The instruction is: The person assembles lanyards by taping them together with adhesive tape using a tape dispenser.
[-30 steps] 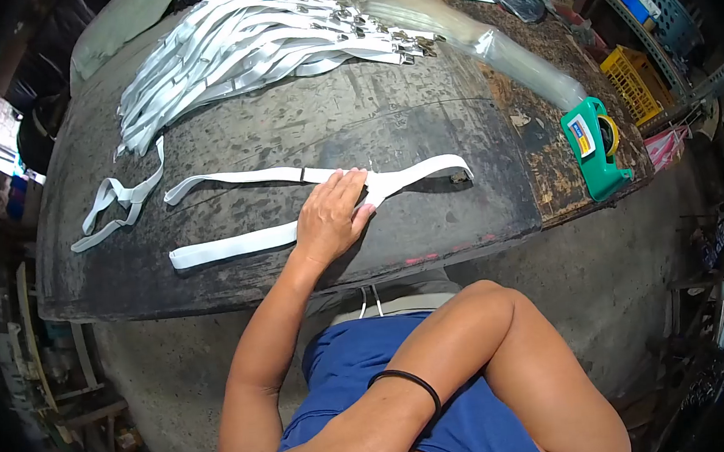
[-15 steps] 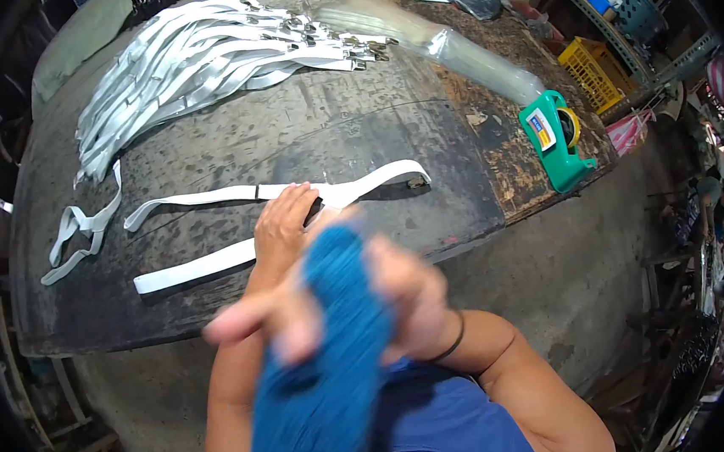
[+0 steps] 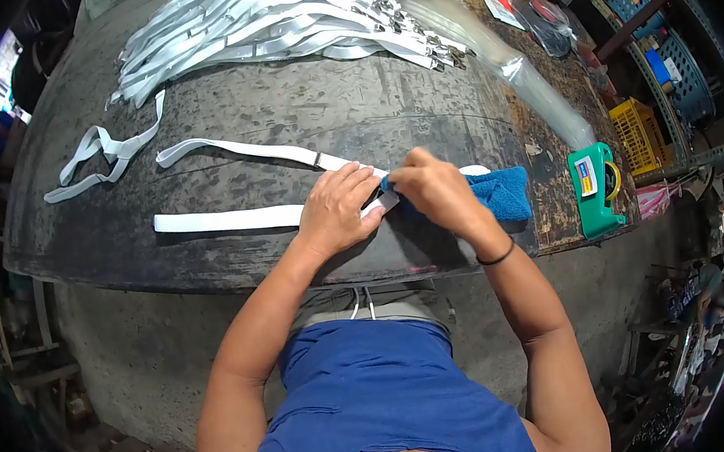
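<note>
My left hand [image 3: 340, 204] lies over white elastic straps [image 3: 230, 220] on the dark table, its fingers spread and pressing them down. A narrower strap with a dark slider [image 3: 318, 159] runs up to its fingertips. My right hand [image 3: 433, 188] is closed on part of a blue cloth [image 3: 502, 194], with a bit of it pinched against the strap just beside my left hand. The rest of the cloth lies on the table to the right, over part of a white strap.
A heap of white straps with metal clips [image 3: 278, 28] covers the back. A looped white strap [image 3: 118, 150] lies left. Clear plastic sleeving [image 3: 539, 97] and a green tape dispenser [image 3: 595, 191] are on the right. A yellow crate [image 3: 640, 134] stands beyond the table.
My right hand has brought the blue cloth from close to the camera down to the straps on the table. The view has shifted, and my left hand still presses on the straps.
</note>
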Motion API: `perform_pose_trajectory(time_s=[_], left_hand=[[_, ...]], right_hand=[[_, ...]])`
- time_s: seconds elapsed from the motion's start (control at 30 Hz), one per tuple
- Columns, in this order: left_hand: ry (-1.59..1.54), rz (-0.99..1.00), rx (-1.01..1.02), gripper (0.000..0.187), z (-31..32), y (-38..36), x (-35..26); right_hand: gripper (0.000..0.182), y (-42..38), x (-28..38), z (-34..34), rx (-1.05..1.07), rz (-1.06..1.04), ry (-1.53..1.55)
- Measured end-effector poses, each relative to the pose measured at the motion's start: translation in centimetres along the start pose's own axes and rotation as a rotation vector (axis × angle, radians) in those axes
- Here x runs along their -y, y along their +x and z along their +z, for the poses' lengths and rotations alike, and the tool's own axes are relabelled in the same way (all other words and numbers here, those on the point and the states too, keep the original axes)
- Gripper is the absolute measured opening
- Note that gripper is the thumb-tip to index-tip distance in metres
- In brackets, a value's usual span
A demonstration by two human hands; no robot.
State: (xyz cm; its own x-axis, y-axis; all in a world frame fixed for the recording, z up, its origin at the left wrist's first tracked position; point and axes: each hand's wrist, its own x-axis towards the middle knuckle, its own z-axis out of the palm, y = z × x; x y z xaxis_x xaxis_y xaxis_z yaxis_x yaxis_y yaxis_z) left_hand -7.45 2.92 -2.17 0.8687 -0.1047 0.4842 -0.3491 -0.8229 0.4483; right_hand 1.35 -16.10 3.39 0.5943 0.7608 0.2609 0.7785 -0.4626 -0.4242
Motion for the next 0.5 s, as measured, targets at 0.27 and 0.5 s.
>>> perform_pose_trajectory(time_s=[0.27, 0.5], left_hand=[[-0.024, -0.021, 0.019, 0.043, -0.2, 0.0, -0.2], [0.009, -0.001, 0.038, 0.044, -0.4, 0.1, -0.1]], right_hand=[[0.013, -1.0, -0.9, -0.2, 0.127, -0.105, -0.157], [0.012, -0.8, -0.5, 0.2, 0.123, -0.147, -0.201]])
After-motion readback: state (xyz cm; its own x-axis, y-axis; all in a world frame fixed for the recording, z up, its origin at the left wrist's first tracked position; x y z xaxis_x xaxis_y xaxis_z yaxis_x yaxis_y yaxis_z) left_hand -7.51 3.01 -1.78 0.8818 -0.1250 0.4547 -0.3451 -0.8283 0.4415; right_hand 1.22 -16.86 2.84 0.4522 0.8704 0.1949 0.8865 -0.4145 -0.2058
